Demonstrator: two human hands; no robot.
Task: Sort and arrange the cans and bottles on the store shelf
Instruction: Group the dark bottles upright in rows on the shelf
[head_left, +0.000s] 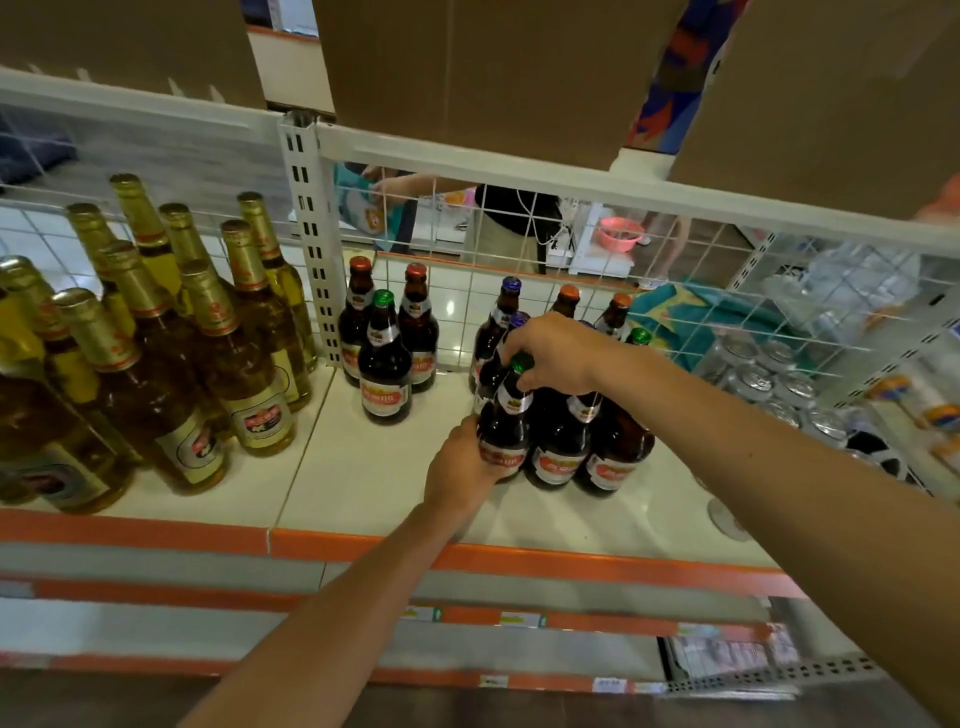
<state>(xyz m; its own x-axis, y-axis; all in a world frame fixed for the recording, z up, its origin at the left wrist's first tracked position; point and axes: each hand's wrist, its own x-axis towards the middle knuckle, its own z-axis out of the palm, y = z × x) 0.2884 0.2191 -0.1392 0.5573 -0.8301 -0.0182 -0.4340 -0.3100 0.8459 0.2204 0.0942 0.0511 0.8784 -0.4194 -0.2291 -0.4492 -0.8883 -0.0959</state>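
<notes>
**Item in hand.** One green-capped bottle (506, 415), dark glass with a red label, stands upright at the front left corner of a tight cluster of dark bottles (563, 441). The cluster sits right of centre on the shelf (363, 467), set back from its orange front edge. Whether the bottle's base rests on the shelf cannot be told, because the left hand covers it.

**Hands.** The left hand (460, 470) wraps the lower body at the label, fingers curled round the glass. The right hand (558, 353) comes from above, fingers closed about the neck just under the cap. Judgement: the low grip takes the weight and the high grip steadies the tall glass, so it does not knock the neighbours pressed against it.

**Cluster.** Caps are mixed: green, blue and orange-red. Judgement: sorting by cap colour is under way and not finished.

**Surroundings.**
- Three dark bottles (387, 358), two red-capped behind one green-capped, stand apart to the left, just beside the upright post (311, 234). Bare shelf lies between the two groups.
- Left of the post, gold-foiled bottles (156, 338) stand in rows.
- Toward the right end, cans (769, 379) are packed tops up.
- A wire back (519, 244) closes the rear of the shelf.
- Cardboard boxes (467, 67) sit on the tier above.

**Risk.** Glass touches glass throughout the cluster, so a tilt on lifting could topple the adjoining bottles.
</notes>
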